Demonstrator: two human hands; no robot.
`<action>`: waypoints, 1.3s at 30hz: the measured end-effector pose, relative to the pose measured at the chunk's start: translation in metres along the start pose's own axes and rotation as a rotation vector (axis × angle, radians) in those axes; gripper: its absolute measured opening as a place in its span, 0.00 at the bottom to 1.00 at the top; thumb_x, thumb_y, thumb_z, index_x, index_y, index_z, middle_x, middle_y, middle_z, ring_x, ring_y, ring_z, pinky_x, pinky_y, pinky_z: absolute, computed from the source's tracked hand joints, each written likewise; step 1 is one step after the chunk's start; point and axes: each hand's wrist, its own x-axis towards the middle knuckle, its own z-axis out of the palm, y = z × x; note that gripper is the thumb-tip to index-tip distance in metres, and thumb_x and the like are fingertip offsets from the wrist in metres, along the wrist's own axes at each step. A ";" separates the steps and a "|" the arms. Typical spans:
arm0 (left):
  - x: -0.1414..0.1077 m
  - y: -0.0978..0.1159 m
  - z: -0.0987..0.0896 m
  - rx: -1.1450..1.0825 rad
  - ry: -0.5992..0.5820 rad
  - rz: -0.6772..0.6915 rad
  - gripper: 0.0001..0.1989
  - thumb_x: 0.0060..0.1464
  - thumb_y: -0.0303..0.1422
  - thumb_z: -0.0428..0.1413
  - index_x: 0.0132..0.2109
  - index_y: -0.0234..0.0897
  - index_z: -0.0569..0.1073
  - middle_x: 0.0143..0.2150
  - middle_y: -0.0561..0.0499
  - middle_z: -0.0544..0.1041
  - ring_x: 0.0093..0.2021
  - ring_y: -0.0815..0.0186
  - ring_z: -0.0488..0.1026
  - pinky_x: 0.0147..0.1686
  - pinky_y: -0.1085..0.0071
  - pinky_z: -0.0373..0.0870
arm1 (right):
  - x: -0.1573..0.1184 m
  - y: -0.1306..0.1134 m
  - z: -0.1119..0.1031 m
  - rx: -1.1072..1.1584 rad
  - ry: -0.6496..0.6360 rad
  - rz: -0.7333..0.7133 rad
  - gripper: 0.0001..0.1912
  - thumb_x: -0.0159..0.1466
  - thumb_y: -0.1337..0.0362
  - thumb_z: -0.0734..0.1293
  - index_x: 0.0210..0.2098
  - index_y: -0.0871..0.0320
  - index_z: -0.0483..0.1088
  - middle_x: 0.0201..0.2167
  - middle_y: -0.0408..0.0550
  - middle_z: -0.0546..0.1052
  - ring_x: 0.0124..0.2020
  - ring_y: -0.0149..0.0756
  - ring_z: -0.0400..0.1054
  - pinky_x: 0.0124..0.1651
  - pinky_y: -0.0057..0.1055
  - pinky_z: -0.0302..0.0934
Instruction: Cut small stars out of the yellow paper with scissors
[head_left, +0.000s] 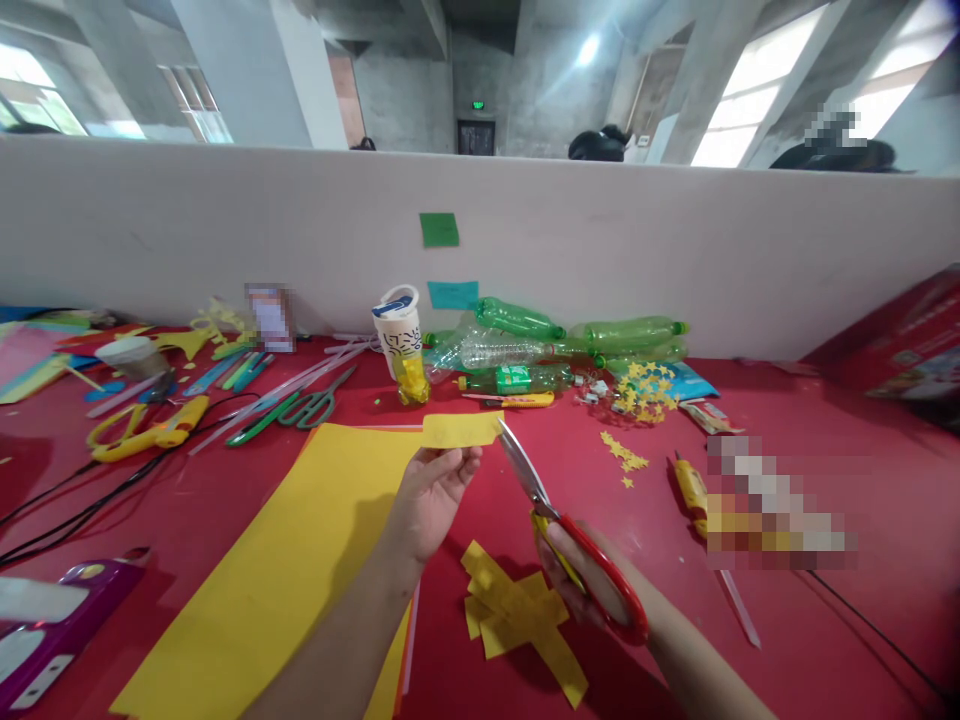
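My left hand (436, 495) pinches the lower edge of a small yellow paper piece (459, 430) and holds it up in the middle of the view. In my right hand (574, 565) are red-handled scissors (534, 485), their blades pointing up and left. The blade tips are at the right end of the paper piece. Several yellow paper strips (517, 610) lie in a crossed pile on the red table (645, 660), below and between my hands. Large yellow sheets (277, 560) lie under my left forearm.
Plastic bottles (517, 318) and a white cup (397, 340) stand or lie near the partition (337, 230). Small yellow stars (622, 455) are right of centre. Green scissors (309, 405) and yellow glue guns (169, 425) (690, 490) lie at the sides, with cables.
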 end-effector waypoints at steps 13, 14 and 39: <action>-0.003 -0.009 -0.002 0.462 0.013 0.050 0.08 0.52 0.34 0.57 0.32 0.32 0.75 0.26 0.51 0.74 0.25 0.71 0.68 0.26 0.74 0.63 | -0.003 -0.008 0.010 -0.186 0.085 0.164 0.26 0.58 0.38 0.59 0.27 0.56 0.59 0.13 0.33 0.61 0.10 0.21 0.51 0.11 0.17 0.47; -0.003 -0.008 -0.002 0.475 0.022 0.051 0.08 0.52 0.34 0.57 0.31 0.32 0.75 0.25 0.51 0.74 0.25 0.71 0.68 0.26 0.74 0.63 | -0.004 -0.009 0.010 -0.200 0.089 0.168 0.26 0.58 0.38 0.59 0.27 0.56 0.59 0.13 0.33 0.60 0.10 0.21 0.50 0.11 0.17 0.47; -0.002 -0.005 -0.002 0.567 0.050 0.070 0.10 0.50 0.34 0.57 0.27 0.31 0.74 0.21 0.53 0.71 0.21 0.72 0.66 0.23 0.74 0.62 | -0.007 -0.005 0.006 -0.257 0.020 0.101 0.25 0.60 0.40 0.57 0.28 0.57 0.59 0.15 0.35 0.61 0.12 0.22 0.52 0.12 0.17 0.46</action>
